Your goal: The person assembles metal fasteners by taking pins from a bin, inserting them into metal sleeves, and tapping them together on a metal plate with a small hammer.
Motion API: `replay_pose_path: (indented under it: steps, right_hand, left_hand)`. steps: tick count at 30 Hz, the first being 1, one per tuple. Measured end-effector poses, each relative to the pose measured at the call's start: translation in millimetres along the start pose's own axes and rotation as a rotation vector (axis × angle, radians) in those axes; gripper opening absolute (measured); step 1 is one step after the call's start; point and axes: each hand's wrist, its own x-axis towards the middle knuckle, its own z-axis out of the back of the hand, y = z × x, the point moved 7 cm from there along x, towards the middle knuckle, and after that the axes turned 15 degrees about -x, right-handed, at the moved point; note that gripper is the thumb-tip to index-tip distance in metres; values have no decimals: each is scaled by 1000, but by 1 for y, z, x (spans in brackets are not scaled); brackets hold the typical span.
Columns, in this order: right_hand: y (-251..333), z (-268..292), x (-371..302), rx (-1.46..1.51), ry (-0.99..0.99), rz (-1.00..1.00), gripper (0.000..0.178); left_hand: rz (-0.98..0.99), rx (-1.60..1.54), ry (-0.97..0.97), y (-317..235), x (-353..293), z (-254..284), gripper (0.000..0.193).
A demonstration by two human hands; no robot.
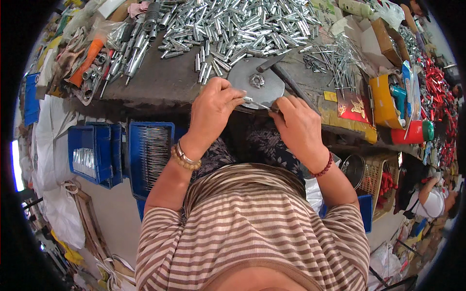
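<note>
The left hand's (213, 104) thumb and fingers pinch a slim, silver metal piece (250, 101). Its long axis runs crosswise, sloping slightly toward the body, with its thin end pointing at the right hand (299, 126). Those fingers bunch narrowly there; whether they grip it, I cannot tell. The piece sits over the near edge of a round, grey metal disc (238, 82). Beyond lie heaped shiny silver metal tubes (242, 31).
</note>
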Motion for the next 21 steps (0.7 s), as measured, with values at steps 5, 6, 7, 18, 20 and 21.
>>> replay_pose_path:
  steps: [5, 6, 7, 18, 20, 21]
  right_hand:
    - [3, -16, -17, 466, 292, -210, 26]
    - [4, -18, -19, 469, 294, -209, 26]
    - [3, -27, -25, 554, 345, -266, 26]
    - [45, -29, -28, 620, 372, -283, 34]
    - [43, -35, -30, 749, 392, -299, 33]
    - [39, -36, -30, 816, 370, -302, 32]
  left_hand:
    - [43, -155, -197, -5, -26, -4, 33]
    - [133, -273, -227, 1, -33, -6, 37]
    - [135, -270, -229, -1, -38, -9, 37]
    - [613, -954, -311, 18, -57, -18, 62]
    - [630, -997, -339, 21, -60, -6, 59]
    - [638, -1037, -361, 26, -65, 3, 58]
